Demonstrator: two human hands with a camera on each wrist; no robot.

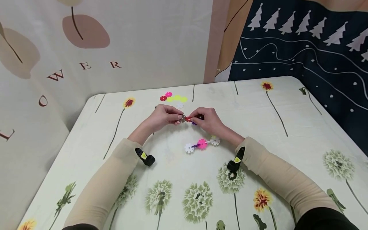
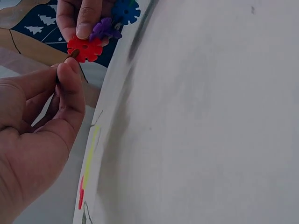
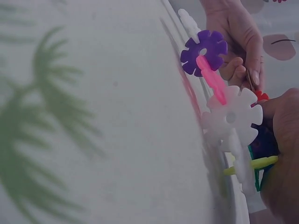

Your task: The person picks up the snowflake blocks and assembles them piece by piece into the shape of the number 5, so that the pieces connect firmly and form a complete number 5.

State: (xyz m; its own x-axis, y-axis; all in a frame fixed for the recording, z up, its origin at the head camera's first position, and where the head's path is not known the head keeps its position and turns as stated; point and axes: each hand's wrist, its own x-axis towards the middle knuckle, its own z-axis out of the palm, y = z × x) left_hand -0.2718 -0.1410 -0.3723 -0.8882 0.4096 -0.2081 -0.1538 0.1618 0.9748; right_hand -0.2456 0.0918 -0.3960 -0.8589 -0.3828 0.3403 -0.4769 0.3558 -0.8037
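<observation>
My left hand point(image 1: 164, 115) pinches a brown notched disc point(image 1: 182, 118) between thumb and fingertips. The disc's edge meets a red notched disc point(image 2: 85, 48) in the left wrist view; I cannot tell how deeply they interlock. My right hand point(image 1: 209, 120) grips a short chain with this red disc at its end. A purple disc point(image 2: 105, 30) and a blue disc point(image 2: 126, 11) follow in that chain, partly behind the fingers. Below the hands lies another chain, with a pink disc point(image 1: 202, 144) between white discs; the right wrist view shows its purple disc point(image 3: 204, 52) face-on.
Beyond the hands, near the table's back edge, lie yellow discs point(image 1: 176, 98), a red disc point(image 1: 163, 98), a pink disc point(image 1: 168, 94) and a white disc point(image 1: 180, 105). A flower-print cloth point(image 1: 161, 159) covers the table. Curtains point(image 1: 161, 41) hang behind it.
</observation>
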